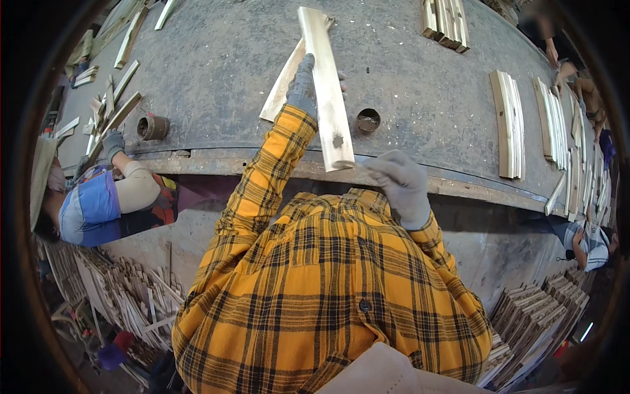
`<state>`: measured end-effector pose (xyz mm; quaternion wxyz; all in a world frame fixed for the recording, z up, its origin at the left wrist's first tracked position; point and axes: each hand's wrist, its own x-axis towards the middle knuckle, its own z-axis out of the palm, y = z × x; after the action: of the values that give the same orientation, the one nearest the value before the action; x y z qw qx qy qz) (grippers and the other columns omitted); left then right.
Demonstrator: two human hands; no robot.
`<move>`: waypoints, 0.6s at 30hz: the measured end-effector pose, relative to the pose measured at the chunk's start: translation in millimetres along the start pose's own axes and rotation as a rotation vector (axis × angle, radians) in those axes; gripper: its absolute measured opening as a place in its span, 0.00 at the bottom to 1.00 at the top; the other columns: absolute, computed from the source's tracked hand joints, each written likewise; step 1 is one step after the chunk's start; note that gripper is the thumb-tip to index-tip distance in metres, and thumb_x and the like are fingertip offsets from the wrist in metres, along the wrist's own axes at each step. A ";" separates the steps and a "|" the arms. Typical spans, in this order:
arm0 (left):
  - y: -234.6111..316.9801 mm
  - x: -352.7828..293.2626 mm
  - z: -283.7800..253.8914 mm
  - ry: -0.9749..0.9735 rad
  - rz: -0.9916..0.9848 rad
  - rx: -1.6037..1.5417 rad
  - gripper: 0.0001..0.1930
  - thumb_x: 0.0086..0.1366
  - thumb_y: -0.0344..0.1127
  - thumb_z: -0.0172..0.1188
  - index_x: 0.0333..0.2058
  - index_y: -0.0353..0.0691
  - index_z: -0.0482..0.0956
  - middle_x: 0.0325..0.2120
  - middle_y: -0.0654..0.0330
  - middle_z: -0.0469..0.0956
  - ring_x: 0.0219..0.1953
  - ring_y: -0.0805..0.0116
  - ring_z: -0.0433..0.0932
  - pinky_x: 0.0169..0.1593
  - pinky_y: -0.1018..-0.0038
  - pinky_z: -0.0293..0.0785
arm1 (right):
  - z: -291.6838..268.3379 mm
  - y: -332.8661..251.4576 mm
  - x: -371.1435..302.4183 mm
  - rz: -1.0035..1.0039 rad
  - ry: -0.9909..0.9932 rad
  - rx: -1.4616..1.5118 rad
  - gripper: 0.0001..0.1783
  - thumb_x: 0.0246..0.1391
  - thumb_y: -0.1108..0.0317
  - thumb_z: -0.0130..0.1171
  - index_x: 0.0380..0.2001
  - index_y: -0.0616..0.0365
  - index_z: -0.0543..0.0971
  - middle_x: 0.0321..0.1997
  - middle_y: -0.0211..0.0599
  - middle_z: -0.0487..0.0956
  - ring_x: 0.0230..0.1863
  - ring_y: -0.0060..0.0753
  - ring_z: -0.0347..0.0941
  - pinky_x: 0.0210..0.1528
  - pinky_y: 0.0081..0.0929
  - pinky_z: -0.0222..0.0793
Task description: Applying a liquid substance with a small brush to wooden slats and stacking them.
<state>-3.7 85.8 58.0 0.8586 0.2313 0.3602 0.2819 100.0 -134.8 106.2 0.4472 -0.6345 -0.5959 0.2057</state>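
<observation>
My left hand, in a dirty grey work glove, is wrapped round a pale wooden board and holds it above the table. The board slants toward me and has a dark patch near its close end. My right hand, in a light grey glove, is closed beside that end. Something thin and flat reaches from its fingers to the board, too blurred to name. A second wooden board lies on the table, partly hidden behind my left hand. A small round tin with dark stuff inside stands right of the held board.
The grey worktable has a worn near edge. Another tin lies tipped at left, by loose wood strips. Stacked boards line the right. A co-worker is at left, others at right. Wood piles stand behind me.
</observation>
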 end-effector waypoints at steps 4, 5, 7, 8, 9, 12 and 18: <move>-5.8 6.5 8.7 0.170 0.205 0.117 0.29 0.54 0.44 0.60 0.53 0.38 0.63 0.32 0.52 0.76 0.26 0.64 0.77 0.29 0.68 0.78 | -12.6 17.7 6.9 0.394 0.240 0.234 0.08 0.45 0.69 0.63 0.30 0.60 0.80 0.23 0.27 0.74 0.23 0.15 0.65 0.24 0.15 0.60; -10.7 9.2 16.9 0.157 0.309 0.068 0.34 0.49 0.35 0.65 0.55 0.44 0.62 0.37 0.55 0.75 0.31 0.67 0.76 0.33 0.70 0.77 | -15.2 24.7 8.7 0.397 0.242 0.229 0.08 0.45 0.69 0.63 0.30 0.60 0.80 0.23 0.27 0.74 0.23 0.15 0.65 0.24 0.15 0.60; -15.8 4.2 34.1 0.266 0.306 0.159 0.39 0.44 0.29 0.68 0.56 0.45 0.60 0.38 0.57 0.74 0.35 0.66 0.75 0.35 0.69 0.77 | -21.1 36.0 14.1 0.663 0.207 0.233 0.09 0.46 0.68 0.62 0.31 0.61 0.80 0.21 0.24 0.73 0.22 0.14 0.63 0.24 0.13 0.58; -15.9 4.1 40.9 0.288 0.259 0.225 0.40 0.43 0.27 0.68 0.56 0.46 0.59 0.37 0.57 0.74 0.35 0.65 0.75 0.34 0.68 0.78 | -23.0 36.9 15.9 0.668 0.212 0.225 0.09 0.46 0.68 0.62 0.31 0.61 0.80 0.21 0.24 0.73 0.22 0.14 0.63 0.24 0.13 0.58; -18.5 6.8 42.4 0.281 0.252 0.221 0.40 0.43 0.27 0.68 0.56 0.46 0.59 0.37 0.57 0.74 0.35 0.65 0.75 0.34 0.68 0.78 | -23.0 36.1 18.1 0.719 0.179 0.268 0.10 0.46 0.68 0.62 0.31 0.61 0.80 0.20 0.24 0.73 0.22 0.14 0.62 0.23 0.13 0.57; -21.3 14.7 42.9 0.297 0.187 0.217 0.40 0.42 0.24 0.68 0.54 0.47 0.58 0.37 0.56 0.74 0.35 0.63 0.75 0.32 0.65 0.78 | -12.5 45.1 19.8 0.779 0.158 0.319 0.10 0.46 0.68 0.62 0.32 0.61 0.80 0.20 0.23 0.73 0.20 0.12 0.60 0.22 0.14 0.56; -33.4 23.9 44.2 0.369 0.084 0.294 0.31 0.44 0.26 0.69 0.45 0.46 0.62 0.34 0.57 0.72 0.34 0.61 0.75 0.30 0.58 0.79 | -3.6 48.9 45.5 0.763 0.040 0.275 0.11 0.47 0.67 0.61 0.32 0.63 0.80 0.19 0.22 0.71 0.18 0.11 0.59 0.20 0.12 0.54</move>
<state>54.0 68.2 54.3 0.7229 0.3131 0.5383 0.2993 140.2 -87.9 80.7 0.4308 -0.7484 -0.2757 0.4224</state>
